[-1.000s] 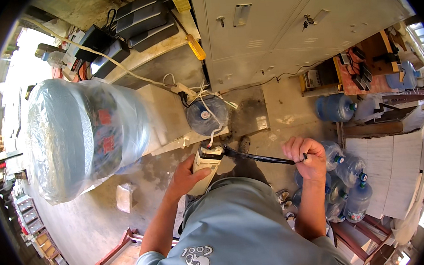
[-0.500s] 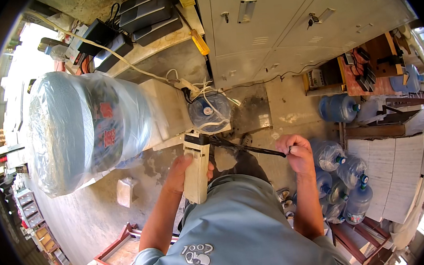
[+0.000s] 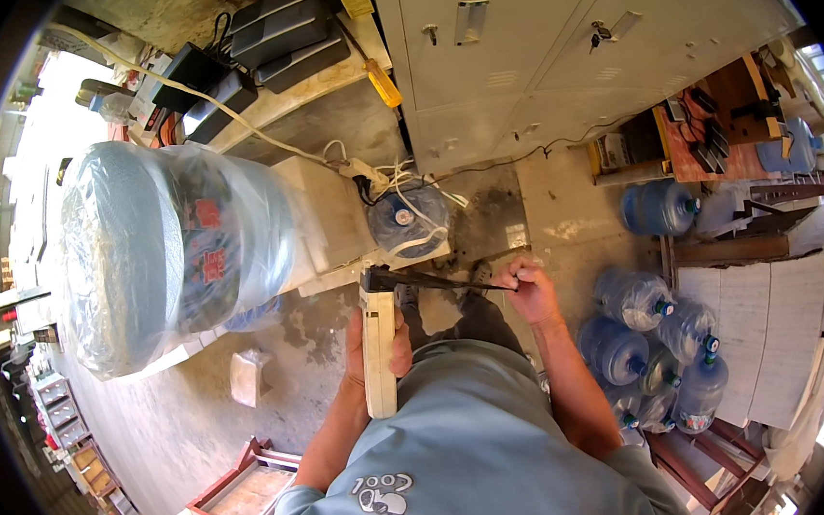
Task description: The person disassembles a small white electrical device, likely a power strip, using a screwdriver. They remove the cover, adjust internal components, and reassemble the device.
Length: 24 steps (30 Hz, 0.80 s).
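Observation:
My left hand [image 3: 355, 352] is wrapped round a long cream-coloured box-shaped device [image 3: 380, 362] with a black end, held upright in front of my shirt. From that black end a thin black strap or cord [image 3: 448, 282] runs off to the right. My right hand [image 3: 530, 295] has its fingers closed on the strap's far end, so the strap is stretched between the two hands. The device's exact kind does not show.
To the left lies a big plastic-wrapped water jug [image 3: 122, 261]. Another jug [image 3: 407, 219] stands ahead under white cables. Several blue jugs [image 3: 618, 350] are stacked at right, beside white panels [image 3: 757, 337]. Grey metal lockers [image 3: 540, 44] rise ahead; a yellow-handled screwdriver [image 3: 382, 84] lies on a shelf.
My right hand has come inward to the left and slightly up, shortening the stretch of strap between the hands. The device has turned more edge-on and upright in my left hand.

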Each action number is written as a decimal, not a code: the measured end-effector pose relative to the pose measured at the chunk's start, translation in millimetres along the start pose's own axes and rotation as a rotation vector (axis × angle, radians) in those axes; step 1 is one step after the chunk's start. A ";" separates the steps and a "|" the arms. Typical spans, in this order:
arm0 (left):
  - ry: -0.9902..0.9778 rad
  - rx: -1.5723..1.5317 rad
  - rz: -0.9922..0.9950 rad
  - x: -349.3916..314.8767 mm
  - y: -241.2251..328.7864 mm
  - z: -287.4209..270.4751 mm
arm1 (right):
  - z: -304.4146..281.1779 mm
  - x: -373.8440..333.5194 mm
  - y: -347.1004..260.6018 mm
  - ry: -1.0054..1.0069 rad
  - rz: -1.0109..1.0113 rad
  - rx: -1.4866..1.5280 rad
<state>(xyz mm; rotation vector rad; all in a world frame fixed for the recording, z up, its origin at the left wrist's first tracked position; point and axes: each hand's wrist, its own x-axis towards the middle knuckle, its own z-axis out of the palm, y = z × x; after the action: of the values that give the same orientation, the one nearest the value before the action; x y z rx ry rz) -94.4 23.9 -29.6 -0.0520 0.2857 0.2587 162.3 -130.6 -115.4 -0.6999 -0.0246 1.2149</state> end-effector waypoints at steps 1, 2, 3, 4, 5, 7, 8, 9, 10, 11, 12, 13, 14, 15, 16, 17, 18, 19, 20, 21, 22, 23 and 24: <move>-0.042 -0.022 0.018 1.2 0.6 0.2 | 1.0 2.9 10.4 -0.016 0.011 0.069; -0.064 -0.021 0.023 2.1 0.7 0.4 | 0.2 3.4 18.0 -0.027 0.019 0.113; -0.085 -0.020 0.027 2.9 0.7 0.6 | -0.3 2.7 24.5 -0.037 0.027 0.157; -0.108 -0.021 0.029 3.9 0.6 0.1 | 3.4 2.5 27.3 -0.045 0.032 0.201; -0.076 0.012 0.044 3.4 1.7 -2.5 | 6.7 2.6 29.2 0.004 0.057 0.222; -0.014 0.075 0.070 1.7 5.7 -7.1 | 13.7 1.1 31.6 0.104 0.104 0.266; 0.011 0.103 0.055 1.1 7.9 -6.8 | 11.6 3.8 35.2 0.180 0.129 0.109; 0.036 0.131 0.040 0.6 10.4 -4.9 | 6.8 10.0 39.6 0.256 0.154 -0.047; 0.062 0.158 0.023 0.4 11.0 -2.1 | 6.8 14.4 41.2 0.334 0.180 -0.204; 0.077 0.178 0.017 0.6 10.7 1.4 | 9.5 16.9 42.9 0.404 0.224 -0.221; 0.091 0.200 0.011 0.9 10.1 5.2 | 8.3 18.3 47.4 0.406 0.224 -0.259; 0.105 0.222 0.008 1.4 10.3 7.3 | 7.7 21.0 51.9 0.406 0.225 -0.297; 0.099 0.221 0.006 2.0 11.4 6.0 | 6.3 22.8 55.0 0.406 0.225 -0.335; 0.094 0.219 0.005 2.3 13.2 3.4 | 4.0 23.9 56.4 0.374 0.216 -0.349; 0.090 0.216 0.003 1.9 14.7 1.7 | 2.3 25.0 58.5 0.357 0.215 -0.333; 0.083 0.208 0.004 1.2 15.8 1.6 | 0.1 26.2 61.2 0.339 0.213 -0.317; 0.076 0.199 0.006 0.4 16.9 1.5 | -2.4 26.0 62.6 0.322 0.212 -0.302; 0.070 0.190 0.012 -1.0 19.2 1.3 | -3.5 24.7 62.9 0.311 0.208 -0.226; 0.036 0.175 0.015 -1.9 22.6 -1.9 | -4.7 22.9 63.0 0.300 0.204 -0.150; 0.001 0.160 0.019 -2.6 26.6 -7.4 | -6.0 21.1 62.8 0.288 0.200 -0.074; -0.031 0.148 0.026 -3.1 30.5 -8.6 | -5.8 19.7 62.0 0.287 0.197 -0.070; -0.025 0.160 0.026 -3.5 33.4 -8.8 | -5.9 17.6 60.1 0.285 0.194 -0.067; -0.029 0.156 0.026 -3.8 35.0 -8.2 | -6.4 16.3 58.4 0.284 0.191 -0.064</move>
<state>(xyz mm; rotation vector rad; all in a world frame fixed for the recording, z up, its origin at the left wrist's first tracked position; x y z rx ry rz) -109.2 56.0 -36.9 0.1096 0.2773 0.2617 121.4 -109.9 -155.5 -0.9417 0.2450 1.2906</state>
